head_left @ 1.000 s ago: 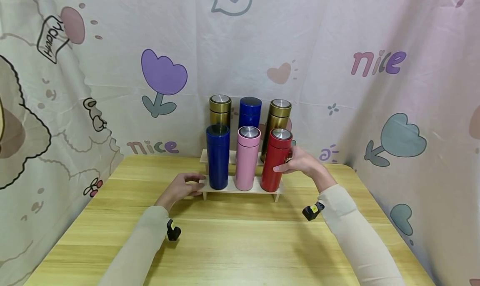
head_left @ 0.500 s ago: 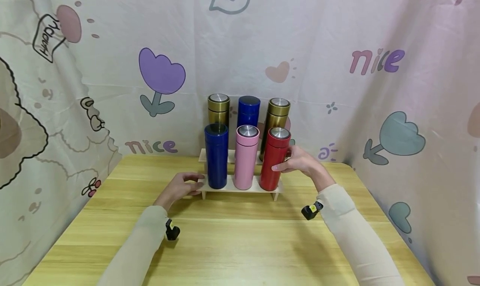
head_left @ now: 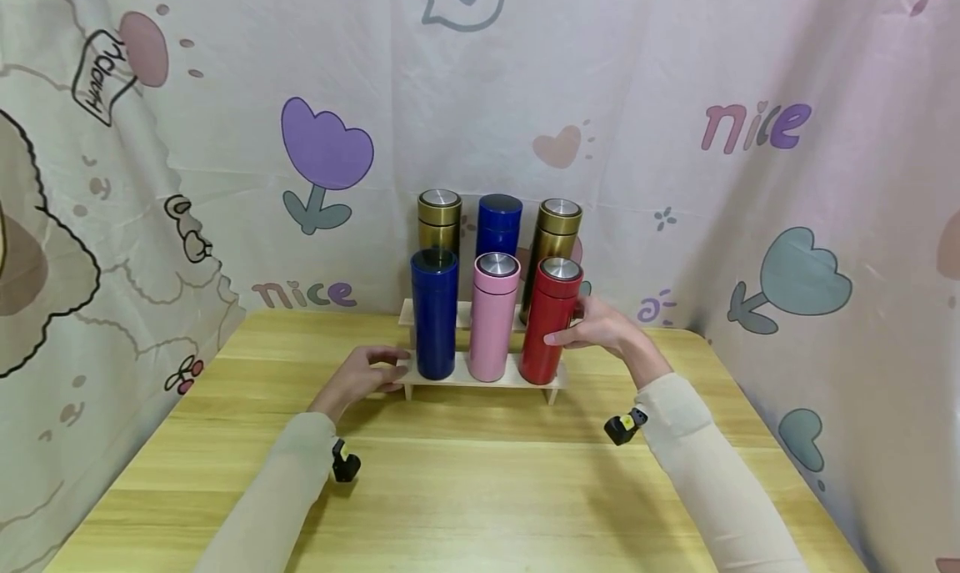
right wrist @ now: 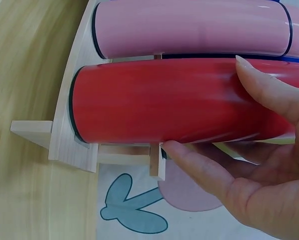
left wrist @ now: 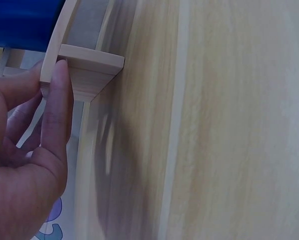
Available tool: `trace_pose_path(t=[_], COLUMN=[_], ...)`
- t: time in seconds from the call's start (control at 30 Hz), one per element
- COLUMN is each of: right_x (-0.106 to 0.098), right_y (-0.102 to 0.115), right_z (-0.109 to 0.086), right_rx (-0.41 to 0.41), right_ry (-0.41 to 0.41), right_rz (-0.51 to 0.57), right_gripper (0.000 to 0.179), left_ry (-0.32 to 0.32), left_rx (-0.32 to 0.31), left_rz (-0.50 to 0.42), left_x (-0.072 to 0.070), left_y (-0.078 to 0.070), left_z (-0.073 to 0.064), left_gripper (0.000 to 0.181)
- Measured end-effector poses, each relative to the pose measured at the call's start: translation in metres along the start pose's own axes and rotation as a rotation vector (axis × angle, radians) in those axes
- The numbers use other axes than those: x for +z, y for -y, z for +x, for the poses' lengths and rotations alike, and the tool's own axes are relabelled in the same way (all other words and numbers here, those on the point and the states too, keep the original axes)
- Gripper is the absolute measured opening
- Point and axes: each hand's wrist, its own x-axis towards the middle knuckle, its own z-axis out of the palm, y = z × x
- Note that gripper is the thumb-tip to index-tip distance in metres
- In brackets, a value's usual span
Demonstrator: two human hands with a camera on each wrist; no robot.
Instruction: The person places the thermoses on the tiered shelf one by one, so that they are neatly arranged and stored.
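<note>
My left hand (head_left: 362, 379) pinches the left end of a two-tier wooden rack (head_left: 480, 381); the left wrist view shows thumb and fingers on either side of the lower board (left wrist: 59, 42). My right hand (head_left: 600, 329) grips a red thermos bottle (head_left: 545, 331) by its right side. In the right wrist view its thumb lies across the red bottle, the fingers partly behind it. That bottle stands on the lower tier's right end. Beside it are a pink thermos bottle (head_left: 492, 331) in the middle and a dark blue thermos bottle (head_left: 435, 327) at the left.
Along the rack's upper tier stand a gold bottle (head_left: 440, 223), a blue bottle (head_left: 498, 227) and another gold bottle (head_left: 555, 235), partly hidden by the front row. The rack is on a wooden table (head_left: 465, 490) with a printed cloth (head_left: 637, 72) hanging behind and beside it.
</note>
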Motion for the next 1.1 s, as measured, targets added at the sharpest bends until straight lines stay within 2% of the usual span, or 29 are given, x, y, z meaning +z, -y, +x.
trace_pose_path(t=[0.43,0.8,1.1], right_x=[0.001,0.004,0.005], right_y=[-0.008,-0.011,-0.013], right_z=[0.001,0.0,-0.001], right_rx=[0.027,0.003,0.003], right_ry=[-0.009,-0.024,-0.034], right_rz=[-0.008,0.018,0.043], right_gripper=[0.083,0.08,0.082], left_ry=[-0.003,-0.004,0.008], left_rx=[0.005,-0.001,0.023], left_rz=[0.011,0.012,0.025], left_x=[0.002,0.001,0.0], left_y=[-0.001,-0.001,0.0], left_z=[-0.001,-0.003,-0.001], left_gripper=[0.04,0.041,0.04])
